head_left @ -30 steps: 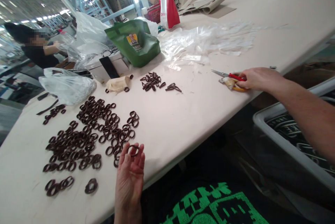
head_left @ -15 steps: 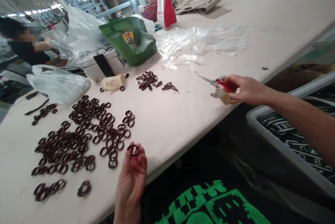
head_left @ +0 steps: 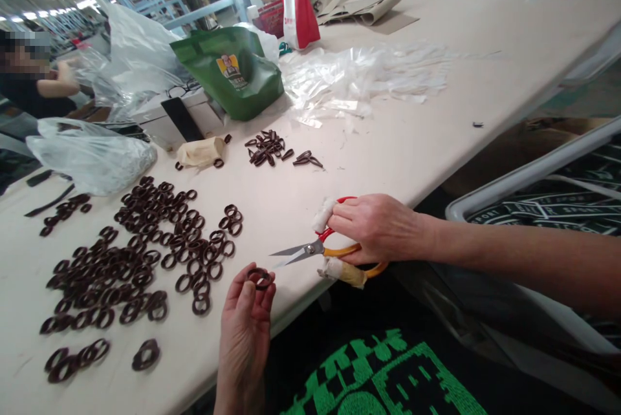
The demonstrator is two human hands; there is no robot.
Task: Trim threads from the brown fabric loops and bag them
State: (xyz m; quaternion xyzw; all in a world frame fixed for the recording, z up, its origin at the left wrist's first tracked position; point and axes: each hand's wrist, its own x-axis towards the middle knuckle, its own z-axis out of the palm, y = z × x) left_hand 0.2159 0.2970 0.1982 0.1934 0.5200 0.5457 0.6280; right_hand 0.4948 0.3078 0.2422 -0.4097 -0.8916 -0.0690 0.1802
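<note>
Between the thumb and fingers of my left hand (head_left: 246,311) is a dark brown ring (head_left: 260,279), held above the table's front edge. My right hand (head_left: 376,227) grips a pair of scissors (head_left: 310,249) with red and orange handles wrapped in white and tan material. The blades are slightly parted, and their tips point left, close to the ring. Left of my hands lies a large spread of similar brown rings (head_left: 130,266). Farther back is a small heap of narrow, flattened brown loops (head_left: 266,147).
Behind the rings stand a clear plastic bag (head_left: 92,155), a green bag (head_left: 233,72) and a red and white bag (head_left: 295,14). Clear plastic strips (head_left: 359,82) lie mid-table. A light-rimmed bin (head_left: 524,169) with black printed fabric is at right. Two people are beyond the table.
My right hand has brought the scissors left and nearer, from the table's right edge to beside the ring. My left hand has turned the ring slightly. The view has shifted a little.
</note>
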